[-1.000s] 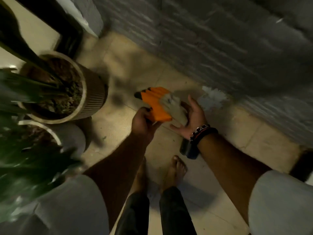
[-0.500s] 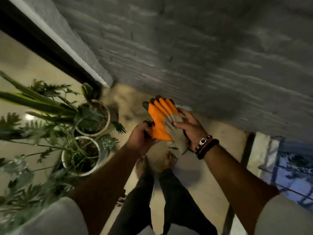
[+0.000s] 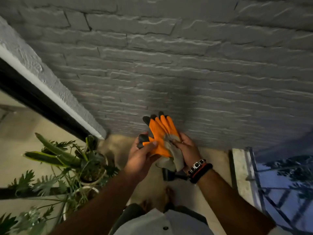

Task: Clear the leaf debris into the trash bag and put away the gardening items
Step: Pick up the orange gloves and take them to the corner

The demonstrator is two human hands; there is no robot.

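Evidently the person had straightened up: the head view, which a second ago looked almost straight down at floor tiles and a ribbed pot close by, now took in much of the grey brick wall (image 3: 169, 65), with the potted plants (image 3: 72, 163) farther down at the left. The orange gloves (image 3: 160, 134) had come up with the hands, from low over the floor to chest height in front of the wall.

Left hand (image 3: 142, 158) was clenched on the thumb side of the gloves, its own thumb pressed across the orange palm. Right hand (image 3: 185, 150) gripped them from the other side, fingers curled into the grey cuff (image 3: 171, 160). Glove fingers pointed up, dark tips showing (the pair looked stacked flat, one on the other, though I could not separate them for certain).

My reading: the gloves were off and being gathered for putting away, so this belonged to the tidying-up half of the task.

Hidden or unclear: no trash bag and no leaf debris showed, so the clearing could not be judged. A dark object (image 3: 169, 174) lay on the floor (image 3: 118, 145) below the right wrist, half covered by cuff and bracelets (image 3: 199, 167); I could not name it. Feet were barely visible in shadow. Plants at the left edge were blurred and cut off; the bluish area at right was too dim to read.
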